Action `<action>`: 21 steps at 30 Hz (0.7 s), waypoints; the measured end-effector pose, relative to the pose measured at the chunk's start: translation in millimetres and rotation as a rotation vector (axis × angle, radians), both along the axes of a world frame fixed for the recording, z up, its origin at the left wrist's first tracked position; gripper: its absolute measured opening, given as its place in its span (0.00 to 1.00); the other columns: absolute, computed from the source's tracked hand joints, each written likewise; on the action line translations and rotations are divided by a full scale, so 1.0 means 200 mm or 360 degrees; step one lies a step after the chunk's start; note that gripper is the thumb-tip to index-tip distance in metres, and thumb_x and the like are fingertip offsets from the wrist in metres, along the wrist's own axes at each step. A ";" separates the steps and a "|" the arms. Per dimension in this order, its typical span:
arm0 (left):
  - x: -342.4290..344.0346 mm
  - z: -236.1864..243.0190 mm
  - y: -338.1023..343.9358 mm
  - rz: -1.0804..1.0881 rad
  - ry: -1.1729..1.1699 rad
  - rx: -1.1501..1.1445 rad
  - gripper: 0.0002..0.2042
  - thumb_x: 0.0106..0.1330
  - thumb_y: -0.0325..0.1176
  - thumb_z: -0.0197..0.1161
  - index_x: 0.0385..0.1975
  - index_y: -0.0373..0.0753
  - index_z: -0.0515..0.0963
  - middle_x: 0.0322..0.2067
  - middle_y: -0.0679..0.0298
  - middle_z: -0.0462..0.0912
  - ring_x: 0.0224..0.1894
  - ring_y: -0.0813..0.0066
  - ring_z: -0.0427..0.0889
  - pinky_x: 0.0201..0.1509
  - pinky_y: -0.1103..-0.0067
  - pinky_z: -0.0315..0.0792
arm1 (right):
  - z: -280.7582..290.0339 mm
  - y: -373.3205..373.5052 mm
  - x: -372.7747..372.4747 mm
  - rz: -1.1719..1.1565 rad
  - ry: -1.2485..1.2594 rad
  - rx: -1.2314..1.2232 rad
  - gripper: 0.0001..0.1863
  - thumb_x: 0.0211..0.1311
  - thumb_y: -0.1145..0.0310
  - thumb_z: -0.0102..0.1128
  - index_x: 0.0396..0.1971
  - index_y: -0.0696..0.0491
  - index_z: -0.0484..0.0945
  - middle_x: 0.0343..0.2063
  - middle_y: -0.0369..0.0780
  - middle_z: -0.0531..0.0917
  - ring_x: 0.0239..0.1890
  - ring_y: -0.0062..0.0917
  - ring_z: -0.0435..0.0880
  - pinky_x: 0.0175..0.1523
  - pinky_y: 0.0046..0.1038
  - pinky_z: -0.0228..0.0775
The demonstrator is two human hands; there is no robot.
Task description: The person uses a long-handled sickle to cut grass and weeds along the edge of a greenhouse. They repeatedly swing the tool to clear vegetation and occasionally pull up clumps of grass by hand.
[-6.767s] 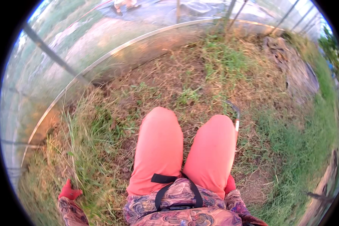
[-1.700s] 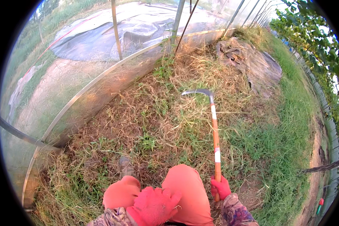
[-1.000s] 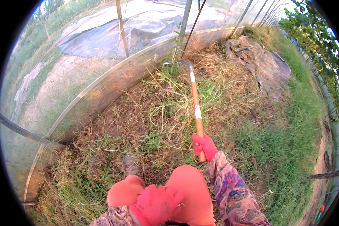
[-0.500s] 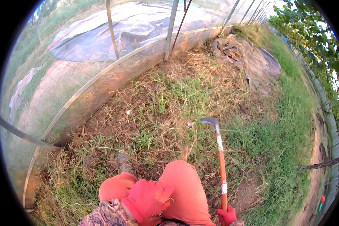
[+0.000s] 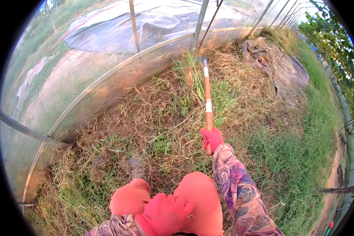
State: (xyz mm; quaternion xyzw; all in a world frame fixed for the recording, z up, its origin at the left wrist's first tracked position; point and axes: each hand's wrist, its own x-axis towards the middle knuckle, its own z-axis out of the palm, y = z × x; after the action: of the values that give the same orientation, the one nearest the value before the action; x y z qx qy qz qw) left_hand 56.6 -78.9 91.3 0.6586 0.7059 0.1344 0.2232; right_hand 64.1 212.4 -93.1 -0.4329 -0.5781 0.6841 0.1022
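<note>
My right hand [image 5: 212, 138], in a pinkish-red glove, is wrapped round the lower end of a long-handled sickle [image 5: 208, 92]. Its orange wooden shaft points away from me, and the dark curved blade [image 5: 201, 59] is among tall grass [image 5: 190, 74] near the plastic wall, partly hidden by stems. My left hand [image 5: 167, 214], in a matching glove, rests on my bent knees with its fingers curled in. Nothing shows in it; its palm is hidden. A few dry bits cling to the glove.
A clear plastic greenhouse wall [image 5: 106, 84] with metal posts [image 5: 201, 25] curves along the left and far side. Dry cut grass and weeds [image 5: 161, 143] cover the ground. A crumpled dark sheet [image 5: 277, 65] lies at far right, beside green grass [image 5: 303, 137]. My boot [image 5: 137, 168] stands ahead of my knee.
My right arm has reached forward from beside my right knee, carrying the sickle away from me and slightly left, its blade now by the plastic wall. My left hand stays on my knees.
</note>
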 end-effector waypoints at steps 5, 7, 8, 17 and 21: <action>-0.02 -0.03 0.00 0.0029 -0.0041 0.0094 0.08 0.52 0.38 0.57 0.28 0.43 0.73 0.22 0.60 0.75 0.23 0.61 0.77 0.23 0.67 0.69 | -0.22 0.01 -0.10 0.0251 -0.0009 -0.0290 0.14 0.51 0.65 0.63 0.29 0.55 0.68 0.14 0.35 0.71 0.10 0.22 0.69 0.13 0.27 0.63; -0.03 -0.02 -0.01 0.0042 -0.0033 0.0098 0.08 0.52 0.38 0.57 0.28 0.43 0.73 0.21 0.60 0.75 0.24 0.61 0.77 0.24 0.67 0.69 | -0.26 -0.15 0.10 0.0238 -0.0099 -0.0277 0.14 0.51 0.65 0.64 0.28 0.55 0.68 0.14 0.34 0.70 0.10 0.21 0.68 0.13 0.27 0.63; -0.03 -0.01 -0.01 0.0039 -0.0001 0.0109 0.08 0.53 0.38 0.57 0.29 0.43 0.73 0.22 0.60 0.75 0.24 0.61 0.77 0.24 0.67 0.69 | -0.29 -0.21 0.21 0.0167 -0.0109 -0.0307 0.14 0.51 0.65 0.64 0.28 0.55 0.68 0.14 0.34 0.70 0.10 0.20 0.68 0.14 0.26 0.62; 0.00 0.06 -0.04 -0.0006 0.0034 -0.0019 0.09 0.54 0.38 0.58 0.31 0.42 0.73 0.23 0.57 0.76 0.24 0.58 0.77 0.26 0.64 0.70 | -0.09 -0.61 1.36 -0.0173 -0.0428 -0.0509 0.13 0.48 0.70 0.65 0.31 0.55 0.70 0.15 0.33 0.71 0.11 0.18 0.67 0.15 0.23 0.59; 0.02 -0.02 -0.07 -0.0101 0.0169 0.0060 0.16 0.53 0.46 0.60 0.33 0.43 0.69 0.22 0.65 0.76 0.25 0.66 0.79 0.24 0.71 0.71 | 0.06 -0.74 1.53 -0.0310 -0.0514 -0.0325 0.13 0.49 0.70 0.64 0.32 0.56 0.70 0.15 0.33 0.70 0.10 0.18 0.67 0.15 0.23 0.59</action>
State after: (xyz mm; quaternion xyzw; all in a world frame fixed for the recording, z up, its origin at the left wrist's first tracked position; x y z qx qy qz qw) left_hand 60.9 -92.0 86.5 0.6911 0.6928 0.1053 0.1770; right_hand 369.3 65.4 -80.9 -0.5988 -0.4701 0.6477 0.0295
